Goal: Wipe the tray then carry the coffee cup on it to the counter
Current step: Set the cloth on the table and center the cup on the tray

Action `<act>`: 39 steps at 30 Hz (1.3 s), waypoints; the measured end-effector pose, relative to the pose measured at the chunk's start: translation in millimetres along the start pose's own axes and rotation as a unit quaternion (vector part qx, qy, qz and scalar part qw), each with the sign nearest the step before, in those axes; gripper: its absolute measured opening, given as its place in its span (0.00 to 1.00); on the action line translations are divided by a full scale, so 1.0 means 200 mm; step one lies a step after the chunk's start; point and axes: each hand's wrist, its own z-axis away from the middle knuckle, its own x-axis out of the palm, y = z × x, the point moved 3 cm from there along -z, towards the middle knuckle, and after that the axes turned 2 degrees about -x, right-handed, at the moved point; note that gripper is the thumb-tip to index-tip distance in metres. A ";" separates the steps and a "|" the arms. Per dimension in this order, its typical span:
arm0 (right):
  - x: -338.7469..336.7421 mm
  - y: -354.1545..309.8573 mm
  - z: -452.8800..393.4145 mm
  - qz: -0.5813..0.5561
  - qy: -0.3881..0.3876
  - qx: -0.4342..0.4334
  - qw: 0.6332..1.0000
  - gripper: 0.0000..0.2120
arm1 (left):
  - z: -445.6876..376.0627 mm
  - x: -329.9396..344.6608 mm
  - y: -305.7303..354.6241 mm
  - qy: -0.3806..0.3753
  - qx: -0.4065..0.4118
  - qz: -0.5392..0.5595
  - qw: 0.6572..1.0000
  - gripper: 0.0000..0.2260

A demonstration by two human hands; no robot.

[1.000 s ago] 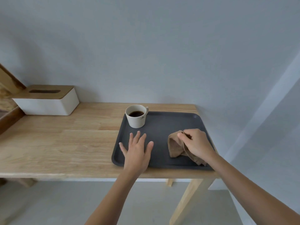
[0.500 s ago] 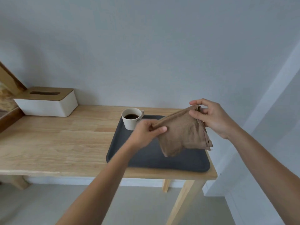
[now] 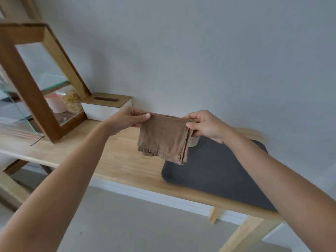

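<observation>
A folded brown cloth (image 3: 163,137) hangs in the air above the wooden table (image 3: 120,160), stretched between both hands. My left hand (image 3: 130,120) pinches its upper left corner and my right hand (image 3: 205,125) pinches its upper right corner. The dark grey tray (image 3: 214,170) lies on the table below and to the right of the cloth. Only the bottom of the white coffee cup (image 3: 193,142) shows at the tray's far left corner, behind the cloth and my right hand.
A white tissue box with a wooden lid (image 3: 107,106) stands against the wall. A wood-framed glass case (image 3: 36,82) with a pink cup and a jar inside occupies the table's left end. The grey wall is close behind.
The cloth was lifted off the tray, and my left hand left the tray and took its other corner. Both hands now hold it spread higher up. The view has swung left and tilted.
</observation>
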 end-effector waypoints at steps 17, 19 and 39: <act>0.62 0.30 -0.12 0.344 -0.119 -0.069 0.929 0.25 | 0.25 -0.18 -0.70 -0.136 -0.135 -0.277 0.941 0.36; 0.66 0.34 -0.16 0.415 -0.118 -0.046 0.901 0.32 | 0.22 -0.12 -0.70 -0.131 -0.091 -0.333 0.930 0.45; 0.12 0.49 0.01 0.110 0.389 0.004 0.915 0.14 | -0.26 0.44 -0.30 0.008 -0.056 -0.026 0.998 0.29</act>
